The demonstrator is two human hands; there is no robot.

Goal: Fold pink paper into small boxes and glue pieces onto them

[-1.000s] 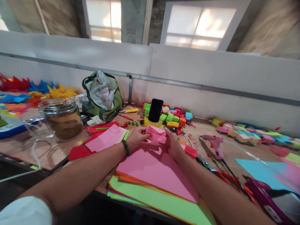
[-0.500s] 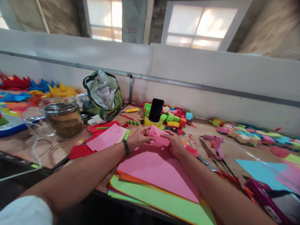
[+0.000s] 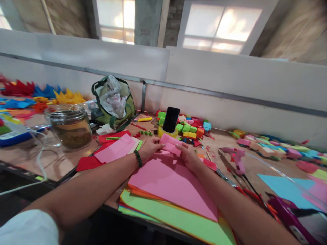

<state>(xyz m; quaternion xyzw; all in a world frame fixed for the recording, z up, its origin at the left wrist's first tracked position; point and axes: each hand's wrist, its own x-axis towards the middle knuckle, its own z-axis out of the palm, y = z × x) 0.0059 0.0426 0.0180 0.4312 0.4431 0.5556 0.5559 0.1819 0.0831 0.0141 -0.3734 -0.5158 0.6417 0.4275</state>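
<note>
Paper (image 3: 169, 143), pink and partly folded, is held above the far end of the stack (image 3: 173, 185), which lies along the near edge of the surface (image 3: 57, 166). One side is pinched by the fingers of the left hand (image 3: 150, 148), the other by those of the right hand (image 3: 188, 156). A clean crease is probably best obtained if edges are matched first, then the fold pressed evenly outward from its middle.

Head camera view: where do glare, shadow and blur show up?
In the head view, glare bleaches the larger window; also in the head view, shadow darkens part of the large pink sheet below the left hand and right hand; head view again, the upper-right wall looks blurred.
</note>
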